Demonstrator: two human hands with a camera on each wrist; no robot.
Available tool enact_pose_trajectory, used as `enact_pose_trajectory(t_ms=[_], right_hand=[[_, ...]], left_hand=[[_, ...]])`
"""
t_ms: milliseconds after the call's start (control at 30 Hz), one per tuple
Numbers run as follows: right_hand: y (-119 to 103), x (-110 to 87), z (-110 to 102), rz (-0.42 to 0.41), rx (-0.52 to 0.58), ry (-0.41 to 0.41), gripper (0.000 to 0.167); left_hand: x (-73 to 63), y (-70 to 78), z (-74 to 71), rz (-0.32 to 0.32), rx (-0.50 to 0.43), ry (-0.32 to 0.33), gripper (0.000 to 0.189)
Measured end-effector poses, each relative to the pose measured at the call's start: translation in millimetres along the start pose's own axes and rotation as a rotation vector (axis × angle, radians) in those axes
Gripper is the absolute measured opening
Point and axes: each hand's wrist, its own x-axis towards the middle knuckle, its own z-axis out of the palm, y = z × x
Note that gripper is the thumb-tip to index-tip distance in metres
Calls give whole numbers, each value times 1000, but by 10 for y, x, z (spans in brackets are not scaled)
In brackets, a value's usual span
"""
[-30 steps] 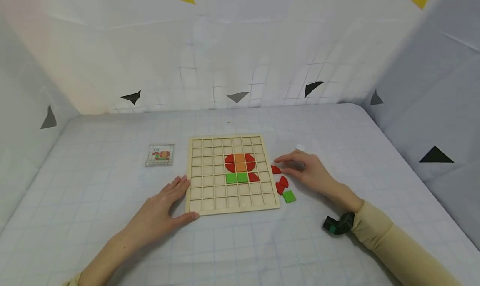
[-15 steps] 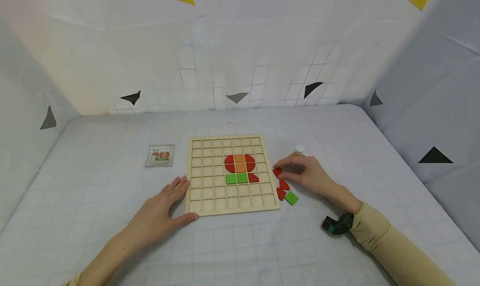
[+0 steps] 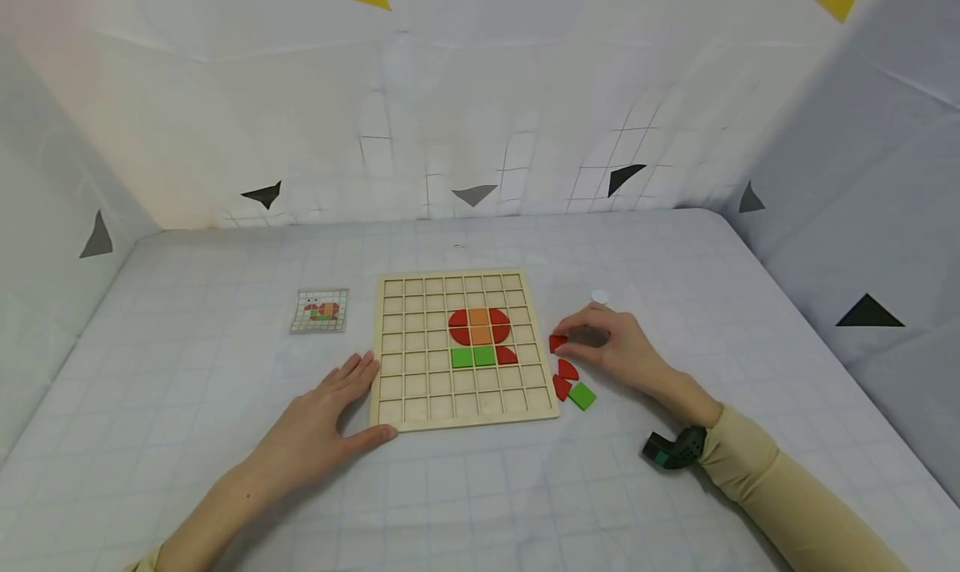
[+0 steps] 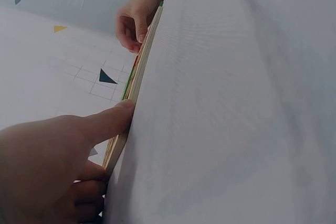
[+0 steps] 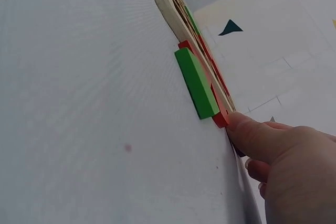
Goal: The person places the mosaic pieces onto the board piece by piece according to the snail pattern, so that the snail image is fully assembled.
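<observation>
My left hand [image 3: 318,426] rests with spread, fairly straight fingers against the left edge and near corner of a wooden grid board [image 3: 405,363]. Seated in its cells are red quarter-circle pieces [image 3: 460,335], orange squares [image 3: 480,325] and green squares [image 3: 462,358]. Just right of the board, my right hand [image 3: 618,347] pinches a red quarter-circle piece [image 3: 557,343] between thumb and fingers. Close below it on the table lie two loose red pieces [image 3: 567,370] and a loose green square [image 3: 582,396], also seen as a green block [image 5: 197,85] in the right wrist view.
Left of the board lies a small pattern card [image 3: 320,311] with a coloured figure on a grid. A white disc [image 3: 599,297] sits behind my right hand. White cloth walls [image 3: 480,97] close off the back and sides.
My right hand has closed its thumb and fingers on the red quarter-circle piece, which has turned. The loose red pieces and green square have shifted slightly nearer. The left hand stays put.
</observation>
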Motion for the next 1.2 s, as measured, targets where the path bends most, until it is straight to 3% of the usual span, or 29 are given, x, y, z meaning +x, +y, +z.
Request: enact_pose_trajectory(t_ms=[167, 467, 767, 933, 1200], right_hand=[[-10, -1, 1, 17, 3, 2, 31], [-10, -2, -6, -28, -1, -3, 32], [317, -46, 48, -21, 2, -33, 35], [358, -46, 47, -31, -7, -9, 36], [118, 28, 81, 103, -34, 53, 27]], left_hand=[[-1, -1, -3, 0, -5, -1, 93], [-6, -3, 2, -7, -4, -5, 93], [-11, 0, -7, -17, -8, -19, 92], [-10, 0, -10, -19, -12, -20, 93], [-1, 5, -10, -13, -14, -20, 93]])
